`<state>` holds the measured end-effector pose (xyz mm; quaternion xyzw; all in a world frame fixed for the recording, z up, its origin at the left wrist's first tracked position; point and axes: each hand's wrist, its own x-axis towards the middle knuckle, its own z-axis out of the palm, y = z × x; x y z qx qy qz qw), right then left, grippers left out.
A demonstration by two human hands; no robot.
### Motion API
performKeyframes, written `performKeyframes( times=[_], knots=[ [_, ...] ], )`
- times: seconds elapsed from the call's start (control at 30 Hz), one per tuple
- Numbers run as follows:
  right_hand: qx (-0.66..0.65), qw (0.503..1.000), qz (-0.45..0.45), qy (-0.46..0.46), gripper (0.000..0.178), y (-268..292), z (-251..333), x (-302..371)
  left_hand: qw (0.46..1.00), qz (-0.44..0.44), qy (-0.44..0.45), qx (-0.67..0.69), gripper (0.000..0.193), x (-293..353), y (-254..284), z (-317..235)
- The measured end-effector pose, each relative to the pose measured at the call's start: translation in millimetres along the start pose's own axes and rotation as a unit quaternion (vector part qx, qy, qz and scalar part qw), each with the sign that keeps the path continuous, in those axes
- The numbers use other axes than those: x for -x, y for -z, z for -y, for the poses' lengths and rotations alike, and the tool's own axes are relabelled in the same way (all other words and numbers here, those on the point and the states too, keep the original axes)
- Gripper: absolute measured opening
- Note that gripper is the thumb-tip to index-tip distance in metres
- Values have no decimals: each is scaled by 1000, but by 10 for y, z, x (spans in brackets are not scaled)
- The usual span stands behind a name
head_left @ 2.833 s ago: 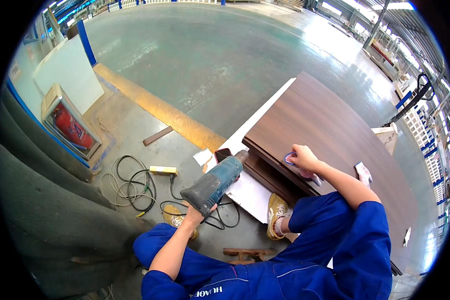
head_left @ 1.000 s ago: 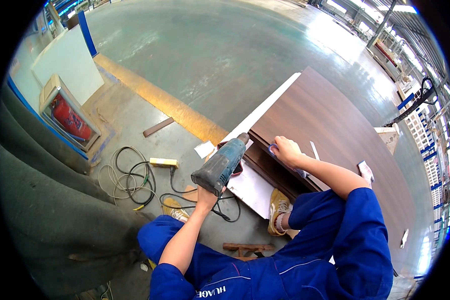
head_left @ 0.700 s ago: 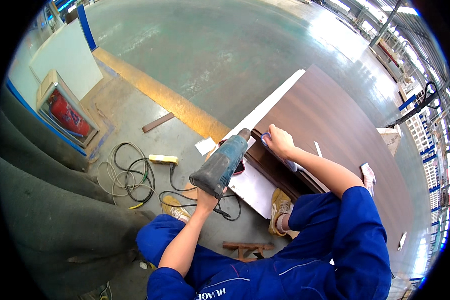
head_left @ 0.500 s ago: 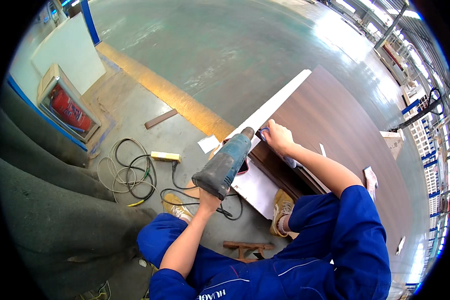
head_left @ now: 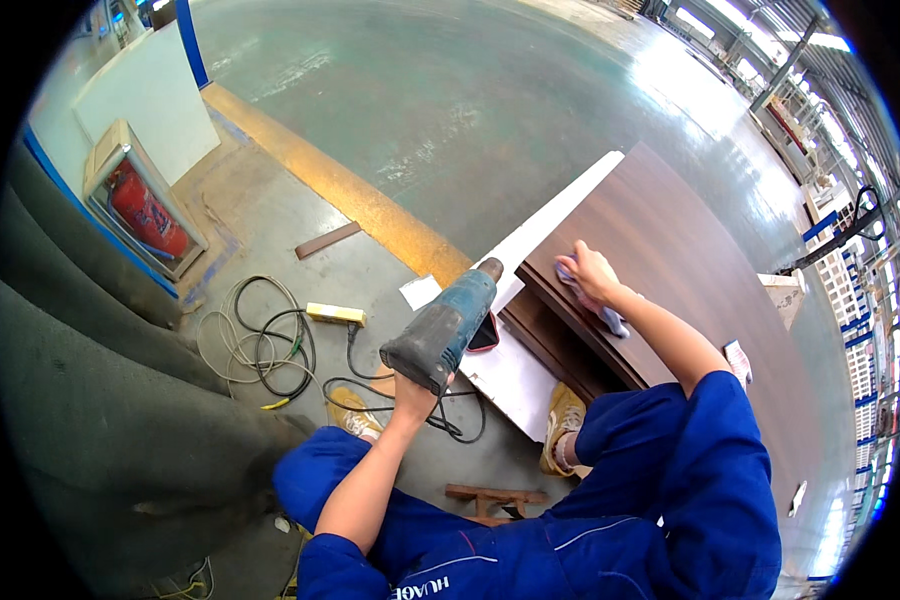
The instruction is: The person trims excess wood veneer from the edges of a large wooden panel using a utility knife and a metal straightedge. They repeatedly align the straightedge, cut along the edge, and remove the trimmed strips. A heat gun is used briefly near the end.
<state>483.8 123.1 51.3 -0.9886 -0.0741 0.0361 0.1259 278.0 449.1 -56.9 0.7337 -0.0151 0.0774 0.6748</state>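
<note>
One dark panel [head_left: 690, 260], prob. factory floor [head_left: 450, 90].

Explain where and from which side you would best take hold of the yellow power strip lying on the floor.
Probably grip the yellow power strip across its narrow width near the middle, coming from above. It lies flat as a slim bar, so its long sides are free. Its black cable leaves the right end, so avoid that end.

Coiled cables [head_left: 260, 340] and a yellow power strip [head_left: 336, 314] are lying on the concrete floor [head_left: 450, 110], a red fire extinguisher [head_left: 145, 212] is sitting in its box, and a wood scrap [head_left: 327, 240] is resting beside a yellow floor stripe [head_left: 360, 200].
</note>
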Motion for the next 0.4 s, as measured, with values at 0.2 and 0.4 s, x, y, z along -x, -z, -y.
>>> performKeyframes(
  times=[0.2,0.4],
  knots=[
    [-100,995,-18,24,30,-87,-559,571,999,-5,-34,21,42,-34,-191,-223],
    [-130,989,44,52,43,-24,-567,664,998,17,-68,-4,54,-49,-261,-267]
  ],
)
